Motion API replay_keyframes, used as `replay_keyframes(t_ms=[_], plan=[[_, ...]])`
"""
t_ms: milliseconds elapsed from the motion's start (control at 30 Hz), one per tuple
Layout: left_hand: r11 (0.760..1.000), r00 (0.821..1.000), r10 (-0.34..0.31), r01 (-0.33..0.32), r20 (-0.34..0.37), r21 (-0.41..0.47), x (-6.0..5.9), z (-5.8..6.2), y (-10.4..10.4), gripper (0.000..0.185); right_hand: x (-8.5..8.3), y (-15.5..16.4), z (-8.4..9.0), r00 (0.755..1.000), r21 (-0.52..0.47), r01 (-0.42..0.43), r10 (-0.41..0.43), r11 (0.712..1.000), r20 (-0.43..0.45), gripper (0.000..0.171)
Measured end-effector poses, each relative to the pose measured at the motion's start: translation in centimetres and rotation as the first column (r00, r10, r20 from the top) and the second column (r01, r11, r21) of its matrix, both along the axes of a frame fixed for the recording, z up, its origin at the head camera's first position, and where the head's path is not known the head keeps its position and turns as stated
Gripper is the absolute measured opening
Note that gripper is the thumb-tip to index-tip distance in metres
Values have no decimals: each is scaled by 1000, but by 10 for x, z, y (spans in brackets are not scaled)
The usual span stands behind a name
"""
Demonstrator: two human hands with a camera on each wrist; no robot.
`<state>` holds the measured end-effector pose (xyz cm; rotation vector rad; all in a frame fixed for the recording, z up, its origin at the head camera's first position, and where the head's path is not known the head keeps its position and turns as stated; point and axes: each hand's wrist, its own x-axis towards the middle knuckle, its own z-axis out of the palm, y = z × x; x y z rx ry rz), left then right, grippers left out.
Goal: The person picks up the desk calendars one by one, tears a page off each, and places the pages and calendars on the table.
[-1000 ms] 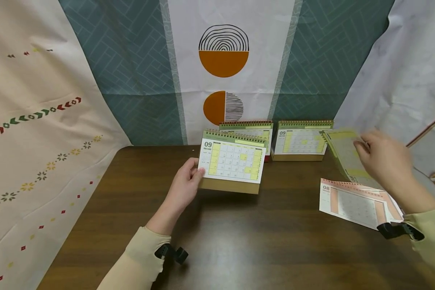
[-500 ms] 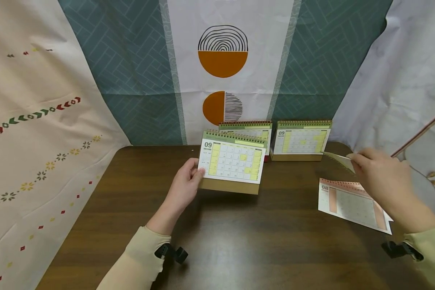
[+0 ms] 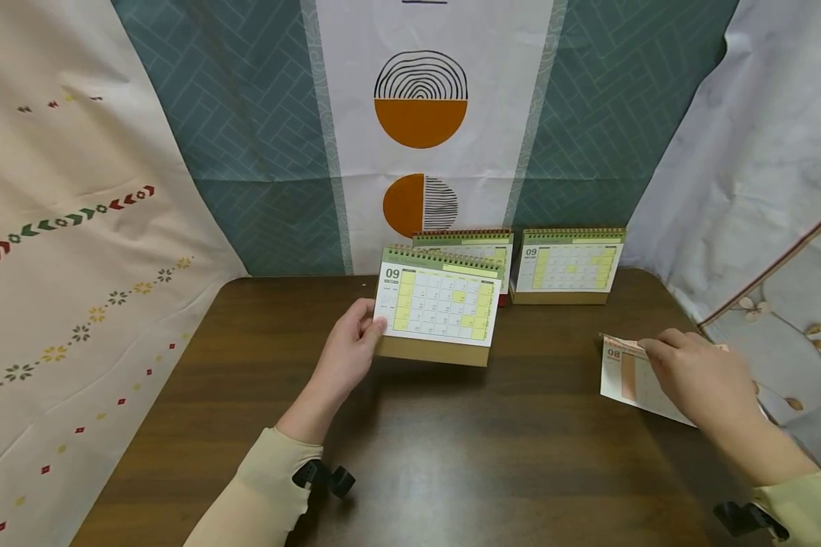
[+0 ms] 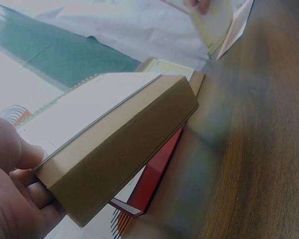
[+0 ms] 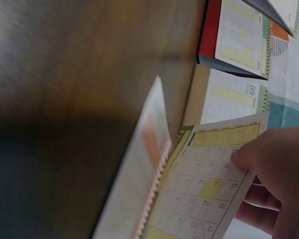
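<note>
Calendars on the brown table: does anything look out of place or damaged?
Yes. Loose torn-out pages, an orange 08 sheet with a green sheet on it, lie flat near the right edge under the right hand, while three green 09 desk calendars stand upright.

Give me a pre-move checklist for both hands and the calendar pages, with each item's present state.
1. Left hand grips the front desk calendar: ok.
2. Front desk calendar stands upright on the table: ok.
3. Right hand holds the green loose page: ok.
4. Green loose page lies flat on the orange 08 page: not ok, in the right wrist view it is raised above it.
5. Edges of the two pages line up: cannot tell.
</note>
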<state>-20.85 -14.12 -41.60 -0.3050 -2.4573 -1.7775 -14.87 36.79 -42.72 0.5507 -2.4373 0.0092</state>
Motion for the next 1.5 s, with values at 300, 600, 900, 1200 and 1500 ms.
replay_keyframes(t_ms=[300,600,900,1200,1500], plan=[[1000,1000,-4,4,2,5,1,1,-1,21,9,-5,-27,994,-24,26,-23,999,107,20],[1000,1000,-1,1,5,-2,1,1,0,21,15,-5,-47,978,3,10,-10,1000,210,17],[1000,1000,11,-11,12,-4,0,-1,0,21,18,-4,-54,967,-4,23,-21,1000,253,18],[1000,1000,-2,2,20,5,0,2,-1,21,15,-10,-51,960,-42,51,-37,998,277,14],[1000,1000,-3,3,25,10,1,5,-2,21,-3,-46,-43,981,-106,28,-7,994,196,38]])
